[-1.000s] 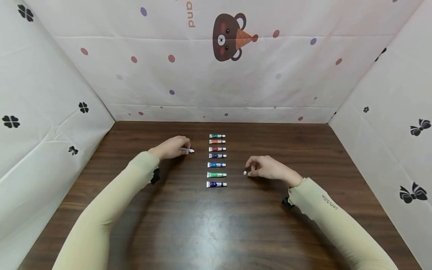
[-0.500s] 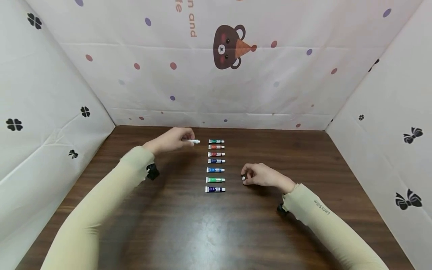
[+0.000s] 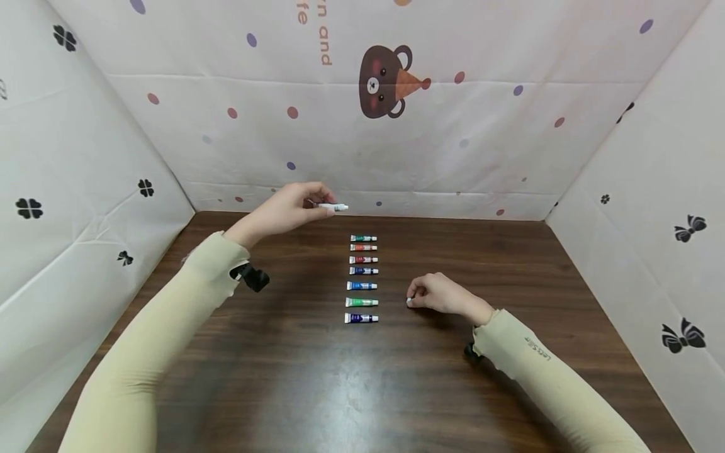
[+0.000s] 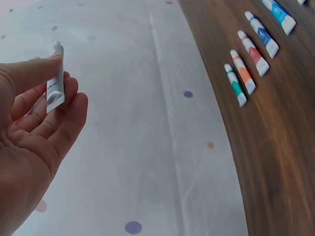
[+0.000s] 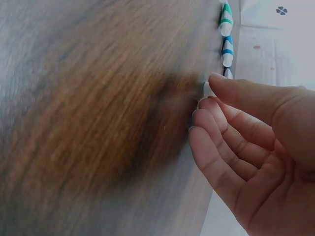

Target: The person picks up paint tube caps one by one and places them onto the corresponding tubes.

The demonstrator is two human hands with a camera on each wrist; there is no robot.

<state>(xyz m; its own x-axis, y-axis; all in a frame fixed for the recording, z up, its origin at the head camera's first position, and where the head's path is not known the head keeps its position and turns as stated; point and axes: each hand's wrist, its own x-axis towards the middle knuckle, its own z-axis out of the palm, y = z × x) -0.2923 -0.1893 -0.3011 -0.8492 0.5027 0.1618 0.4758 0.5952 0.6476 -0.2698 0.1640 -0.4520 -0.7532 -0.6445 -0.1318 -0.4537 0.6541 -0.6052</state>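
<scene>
In the head view my left hand [image 3: 300, 204] is raised near the back wall, pinching a whitish paint tube [image 3: 333, 207] with its white cap pointing right. The left wrist view shows this paint tube [image 4: 56, 78] under the thumb, its flat silver end below. My right hand [image 3: 444, 294] is low over the table, right of the row. Between its thumb and forefinger it pinches a small white cap-like piece [image 5: 207, 89]; I cannot tell whether more is attached behind the fingers. Several paint tubes lie in a column, from dark green [image 3: 363, 238] at the back to purple [image 3: 361, 318] in front.
The brown wood-grain table [image 3: 317, 390] ends at a white patterned back wall [image 3: 481, 163]. White sheets [image 3: 62, 264] close it in on both sides. Black wrist mounts hang under both sleeves.
My left hand has lifted the whitish paint tube off the table, up and slightly right. The right hand has closed on the small white piece, with little other movement. The head view has tilted slightly.
</scene>
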